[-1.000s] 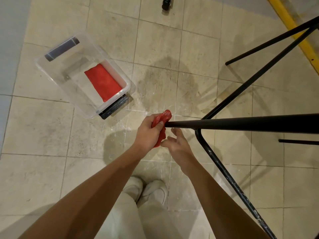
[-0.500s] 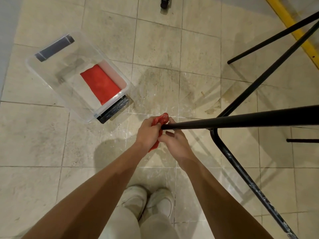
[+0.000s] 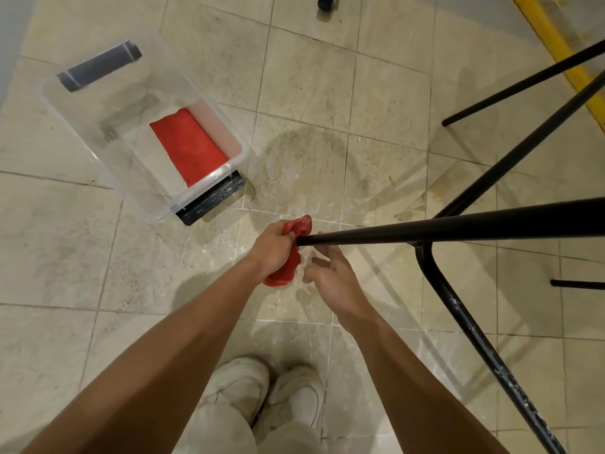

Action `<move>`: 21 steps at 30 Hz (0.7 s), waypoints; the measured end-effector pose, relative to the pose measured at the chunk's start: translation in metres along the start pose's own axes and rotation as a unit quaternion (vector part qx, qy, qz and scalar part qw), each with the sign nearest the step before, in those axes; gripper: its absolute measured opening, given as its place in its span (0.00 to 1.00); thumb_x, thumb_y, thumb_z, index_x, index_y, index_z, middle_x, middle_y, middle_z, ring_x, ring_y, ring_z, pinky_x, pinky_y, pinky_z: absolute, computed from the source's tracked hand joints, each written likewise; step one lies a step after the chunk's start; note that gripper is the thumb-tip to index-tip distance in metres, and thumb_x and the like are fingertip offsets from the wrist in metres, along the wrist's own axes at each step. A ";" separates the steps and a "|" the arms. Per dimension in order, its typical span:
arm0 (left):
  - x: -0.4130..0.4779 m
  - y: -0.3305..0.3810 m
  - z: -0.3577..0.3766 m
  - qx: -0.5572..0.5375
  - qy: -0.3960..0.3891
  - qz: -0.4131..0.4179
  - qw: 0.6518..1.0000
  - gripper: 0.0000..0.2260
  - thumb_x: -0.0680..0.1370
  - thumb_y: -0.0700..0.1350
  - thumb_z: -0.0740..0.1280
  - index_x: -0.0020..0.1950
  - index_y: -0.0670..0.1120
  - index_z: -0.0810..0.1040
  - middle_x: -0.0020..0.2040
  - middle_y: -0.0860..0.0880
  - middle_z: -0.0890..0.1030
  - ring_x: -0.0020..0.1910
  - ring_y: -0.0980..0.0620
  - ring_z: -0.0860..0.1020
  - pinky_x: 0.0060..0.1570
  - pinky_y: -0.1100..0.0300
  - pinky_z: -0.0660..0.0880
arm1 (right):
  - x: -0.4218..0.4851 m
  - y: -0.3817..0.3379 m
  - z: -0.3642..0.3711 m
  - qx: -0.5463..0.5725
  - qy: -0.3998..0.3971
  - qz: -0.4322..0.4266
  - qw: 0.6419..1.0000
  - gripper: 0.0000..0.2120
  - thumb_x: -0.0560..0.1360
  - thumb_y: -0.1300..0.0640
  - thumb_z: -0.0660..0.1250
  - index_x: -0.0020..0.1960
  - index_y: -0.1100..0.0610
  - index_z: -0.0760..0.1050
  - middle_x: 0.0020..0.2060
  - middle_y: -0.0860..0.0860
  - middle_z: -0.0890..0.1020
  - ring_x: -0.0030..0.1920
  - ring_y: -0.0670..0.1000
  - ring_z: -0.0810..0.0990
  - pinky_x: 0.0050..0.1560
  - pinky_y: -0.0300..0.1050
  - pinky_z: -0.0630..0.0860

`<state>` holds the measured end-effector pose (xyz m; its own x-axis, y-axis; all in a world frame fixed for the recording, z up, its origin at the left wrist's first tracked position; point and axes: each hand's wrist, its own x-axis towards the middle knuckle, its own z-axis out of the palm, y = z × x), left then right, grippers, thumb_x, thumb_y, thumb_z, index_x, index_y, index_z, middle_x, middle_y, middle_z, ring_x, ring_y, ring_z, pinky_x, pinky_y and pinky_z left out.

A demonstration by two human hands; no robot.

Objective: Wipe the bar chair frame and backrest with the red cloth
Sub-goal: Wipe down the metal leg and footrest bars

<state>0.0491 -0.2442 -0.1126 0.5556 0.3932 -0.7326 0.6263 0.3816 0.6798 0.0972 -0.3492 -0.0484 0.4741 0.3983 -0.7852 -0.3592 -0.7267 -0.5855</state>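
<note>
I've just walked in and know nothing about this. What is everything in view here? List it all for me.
red cloth: 1, red, bunched in the left hand at the tip of a chair bar
chair frame: 1, black metal bars, right side
bin: 1, clear plastic, on the floor, upper left
spare cloth: 1, red, lying flat inside the bin
latches: 2, black, one at each end of the bin
floor: beige tiles, stained
stripe: 1, yellow, top right
dark object: 1, black, cut off at the top edge, unclear what
shoes: 2, white, bottom centre
left hand: 1, grips the red cloth
right hand: 1, fingers relaxed below the bar tip
</note>
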 end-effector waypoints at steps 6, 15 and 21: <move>0.018 -0.002 -0.002 0.080 -0.022 -0.034 0.996 0.12 0.82 0.41 0.54 0.62 0.42 0.72 0.38 0.48 0.75 0.36 0.52 0.75 0.36 0.60 0.69 | 0.006 0.007 0.002 -0.002 0.005 0.018 1.000 0.31 0.73 0.67 0.62 0.72 0.50 0.61 0.70 0.46 0.67 0.68 0.47 0.67 0.54 0.41 0.64; -0.011 0.005 -0.002 -0.032 -0.029 0.025 0.999 0.09 0.81 0.41 0.57 0.59 0.47 0.74 0.42 0.51 0.77 0.38 0.57 0.75 0.37 0.67 0.70 | 0.006 0.002 0.005 0.018 0.033 -0.014 0.999 0.30 0.71 0.67 0.62 0.68 0.44 0.63 0.62 0.42 0.70 0.63 0.44 0.68 0.61 0.44 0.67; -0.008 -0.004 0.004 -0.037 0.013 0.008 0.999 0.12 0.83 0.41 0.55 0.64 0.45 0.70 0.38 0.49 0.77 0.34 0.55 0.75 0.28 0.72 0.71 | 0.005 -0.002 0.006 0.010 0.016 -0.010 1.000 0.31 0.71 0.67 0.61 0.69 0.45 0.64 0.62 0.43 0.70 0.65 0.45 0.68 0.59 0.42 0.65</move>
<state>0.0442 -0.2521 -0.1092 0.5508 0.4213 -0.7205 0.5742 0.4352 0.6935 0.0950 -0.3423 -0.0522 0.5071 0.3944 -0.7664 -0.3648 -0.7074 -0.6054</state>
